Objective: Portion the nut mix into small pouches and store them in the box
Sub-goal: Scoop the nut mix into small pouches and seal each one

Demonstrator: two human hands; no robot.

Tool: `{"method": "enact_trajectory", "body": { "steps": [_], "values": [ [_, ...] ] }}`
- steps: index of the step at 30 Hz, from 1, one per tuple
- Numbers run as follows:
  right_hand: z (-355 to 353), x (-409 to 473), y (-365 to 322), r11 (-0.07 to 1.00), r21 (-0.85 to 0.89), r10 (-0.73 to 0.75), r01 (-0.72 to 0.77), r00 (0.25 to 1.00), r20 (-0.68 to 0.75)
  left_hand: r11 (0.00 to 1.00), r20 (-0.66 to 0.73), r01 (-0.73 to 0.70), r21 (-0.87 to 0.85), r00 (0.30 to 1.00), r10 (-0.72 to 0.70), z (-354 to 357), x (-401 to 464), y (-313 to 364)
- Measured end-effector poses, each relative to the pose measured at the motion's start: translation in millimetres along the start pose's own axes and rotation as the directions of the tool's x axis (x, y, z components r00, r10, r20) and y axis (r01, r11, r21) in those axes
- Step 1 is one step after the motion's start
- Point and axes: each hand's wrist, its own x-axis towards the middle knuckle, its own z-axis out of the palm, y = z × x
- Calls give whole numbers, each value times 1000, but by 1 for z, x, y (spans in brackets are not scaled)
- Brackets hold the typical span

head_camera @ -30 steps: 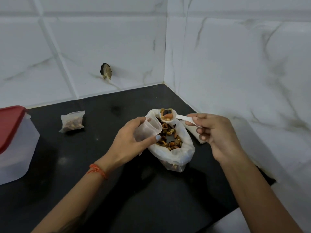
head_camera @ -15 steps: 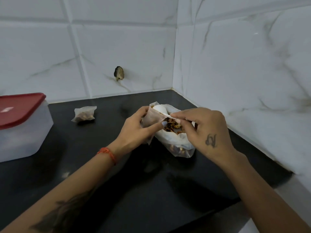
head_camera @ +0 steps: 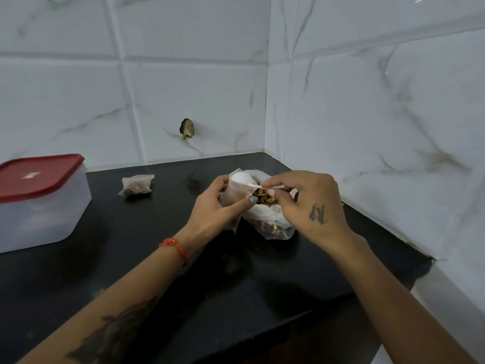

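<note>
On the black counter (head_camera: 131, 258), the left hand (head_camera: 210, 206) gripped a small clear pouch (head_camera: 232, 190) while the right hand (head_camera: 309, 206) pinched a white spoon (head_camera: 242, 178), tipped bowl-down over its mouth. Just behind them stood the open bag of nut mix (head_camera: 267, 219). A filled pouch (head_camera: 136, 185) lay near a red-lidded box (head_camera: 39, 203) at the left.

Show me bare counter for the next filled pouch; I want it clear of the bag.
Free: the counter between the box and the left hand, in front of the filled pouch; also the near strip under both forearms. Crowded: the corner, around the bag and right hand.
</note>
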Motion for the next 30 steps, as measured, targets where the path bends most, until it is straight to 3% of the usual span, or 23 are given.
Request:
{"method": "enact_trajectory", "body": {
  "steps": [3, 7, 12, 14, 17, 19, 22, 25, 30],
  "values": [
    [2, 0, -4, 991, 109, 79, -74, 996, -41, 998, 5, 16, -52, 1000, -16, -1, 0, -4],
    [-4, 2, 5, 879, 283, 419, -384, 905, -72, 987, -1, 48, -153, 999, -49, -2, 0, -6],
    [2, -5, 34, 754, 57, 646, -654, 754, 114, 974, -70, -32, -225, 997, 16, 4, -4, -4],
    [4, -7, 36, 763, -36, 642, -645, 751, 157, 969, -90, -66, -238, 995, 46, 6, -5, -3],
    [0, -5, 30, 868, -207, 474, -451, 877, 77, 961, -102, -72, -268, 994, 46, 5, -5, -4],
    [0, 1, 14, 943, -141, 304, -300, 953, 6, 961, -114, -62, -269, 993, 32, 4, -5, -5],
    [12, 10, -19, 987, 44, 149, -157, 978, 145, 963, -121, -57, -262, 992, 26, 3, -6, -4],
    [31, 16, -29, 986, 11, 157, -168, 941, 299, 976, -137, -19, -216, 991, -11, -1, -8, 3],
    [41, 31, -31, 948, 172, 225, -267, 948, 226, 975, -91, 44, -217, 994, -65, -21, -15, 17]
  ]
}}
